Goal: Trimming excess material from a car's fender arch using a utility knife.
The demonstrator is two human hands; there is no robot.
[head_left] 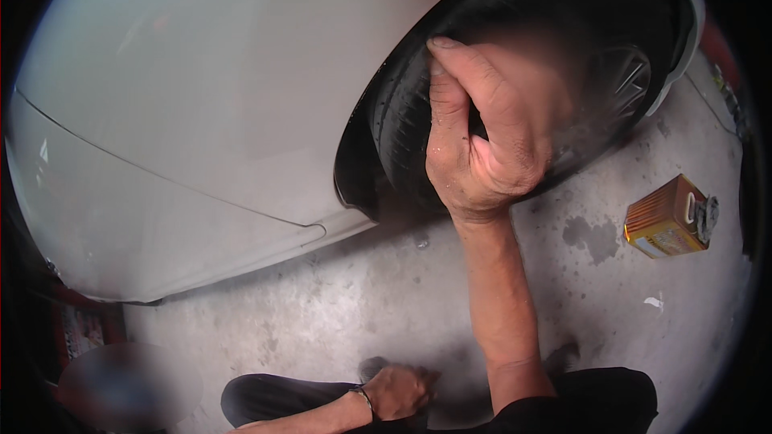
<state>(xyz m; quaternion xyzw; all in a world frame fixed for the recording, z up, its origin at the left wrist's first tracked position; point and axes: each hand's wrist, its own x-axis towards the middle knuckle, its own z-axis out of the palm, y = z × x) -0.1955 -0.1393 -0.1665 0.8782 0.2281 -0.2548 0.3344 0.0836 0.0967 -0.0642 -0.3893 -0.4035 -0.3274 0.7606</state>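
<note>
The wheel arch (351, 181) of a white car body (257, 104) sits upper right of centre, curving around a black tyre (392, 128). In front of it is the right hand (503, 141), the tips of its fingers brought together in a pinch; whether they grip anything small or touch the arch cannot be told. The body panel beside the arch looks smooth and whole, and the wheel appears to be in place, but nothing visible marks what is done or what is left. The left hand (396, 392) lies low, loosely curled, its fingers too dark to read. Below the sill, bare concrete floor (338, 313) gives open room between car and knees; the wheel bounds it above, and a rectangular tin (663, 221) stands well apart to the right.
</note>
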